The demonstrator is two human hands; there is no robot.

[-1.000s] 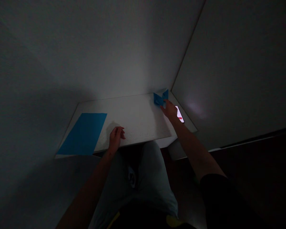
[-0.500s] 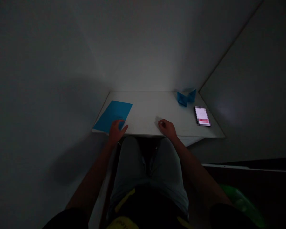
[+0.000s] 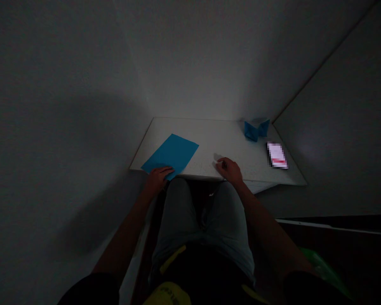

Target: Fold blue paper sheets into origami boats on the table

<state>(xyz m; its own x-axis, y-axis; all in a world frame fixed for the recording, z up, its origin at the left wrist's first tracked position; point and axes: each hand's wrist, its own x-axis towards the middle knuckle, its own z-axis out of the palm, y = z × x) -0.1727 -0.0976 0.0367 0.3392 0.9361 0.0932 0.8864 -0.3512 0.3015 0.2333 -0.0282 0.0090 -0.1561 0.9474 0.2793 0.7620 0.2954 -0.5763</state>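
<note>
A flat sheet of blue paper (image 3: 178,152) lies slanted on the left part of the white table (image 3: 209,131), one corner reaching the front edge. My left hand (image 3: 158,178) is at its near side, fingers over the paper and the thumb hidden, gripping the edge. Nothing shows in my right hand (image 3: 230,169), which rests by the front edge with thumb and forefinger apart. Farther right, towards the back, stand a folded blue paper piece (image 3: 250,131) and a second folded blue paper piece (image 3: 264,128).
A phone (image 3: 277,155) with a lit, blurred screen lies at the table's right end. Walls close in behind and on both sides. My legs (image 3: 180,212) are under the front edge. Something green and shiny (image 3: 325,269) is low at the right.
My left hand has come down onto the sheet and closed on its near edge. The sheet has slid right and turned a little. My right hand has opened slightly.
</note>
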